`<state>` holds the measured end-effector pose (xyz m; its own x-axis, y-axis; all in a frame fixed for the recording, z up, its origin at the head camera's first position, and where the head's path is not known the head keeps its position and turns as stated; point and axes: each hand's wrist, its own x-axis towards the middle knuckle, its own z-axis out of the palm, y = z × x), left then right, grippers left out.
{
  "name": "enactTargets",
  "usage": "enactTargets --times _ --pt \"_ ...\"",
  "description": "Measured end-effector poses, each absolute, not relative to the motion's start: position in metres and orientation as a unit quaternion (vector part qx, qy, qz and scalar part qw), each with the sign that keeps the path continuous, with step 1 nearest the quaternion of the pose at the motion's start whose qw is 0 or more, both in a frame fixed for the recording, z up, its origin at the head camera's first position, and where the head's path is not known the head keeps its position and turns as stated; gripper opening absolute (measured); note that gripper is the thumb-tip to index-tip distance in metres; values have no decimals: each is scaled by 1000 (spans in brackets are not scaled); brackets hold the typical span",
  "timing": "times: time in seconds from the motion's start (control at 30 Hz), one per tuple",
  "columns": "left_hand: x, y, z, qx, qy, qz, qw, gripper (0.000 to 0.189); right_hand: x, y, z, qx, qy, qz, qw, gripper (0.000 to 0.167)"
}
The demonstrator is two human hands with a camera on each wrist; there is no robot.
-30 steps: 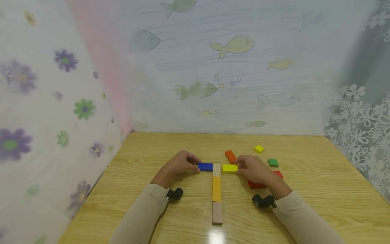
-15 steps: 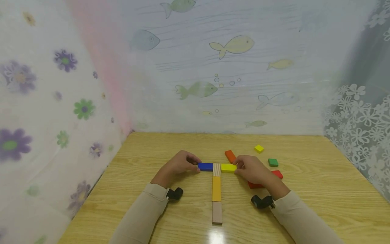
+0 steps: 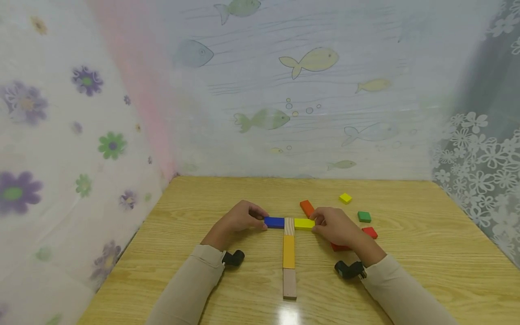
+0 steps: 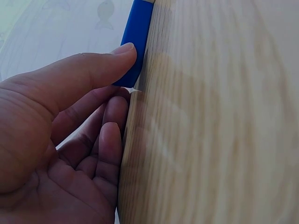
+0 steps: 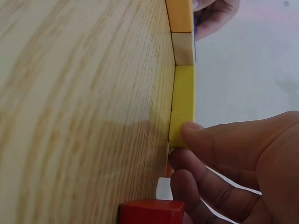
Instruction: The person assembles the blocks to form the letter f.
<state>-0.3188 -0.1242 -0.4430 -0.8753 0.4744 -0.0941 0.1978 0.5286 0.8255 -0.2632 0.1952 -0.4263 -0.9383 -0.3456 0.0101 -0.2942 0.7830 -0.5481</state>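
Observation:
My left hand [image 3: 243,217] pinches the outer end of a blue block [image 3: 274,222], thumb on its near side. On the other side, my right hand [image 3: 336,225] holds the outer end of a yellow block [image 3: 304,224] between thumb and fingers. Both blocks lie flat and meet the sides of a striped bare-wood block [image 3: 289,226]. Below that one, an orange-yellow block [image 3: 289,251] and a brownish block [image 3: 290,283] continue in line, so the blocks form a T. The right wrist view shows the yellow block [image 5: 183,102] touching the wooden block [image 5: 183,48].
Behind the right hand lies an orange-red block [image 3: 307,208]. Further right are a small yellow block [image 3: 345,198], a green block [image 3: 364,217] and a red block [image 3: 369,233]. Another red block [image 3: 340,247] is partly hidden beneath the right hand. Patterned sheets surround the wooden table [image 3: 195,194].
My right hand has slid the yellow block left, closing the gap to the bare-wood block. The left hand and blue block have stayed in place.

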Motion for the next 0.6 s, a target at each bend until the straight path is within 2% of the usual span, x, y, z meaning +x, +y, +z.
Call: enactTargets --times 0.6 --pt "-350 -129 -452 211 854 446 164 28 -282 186 -433 -150 951 -269 35 24"
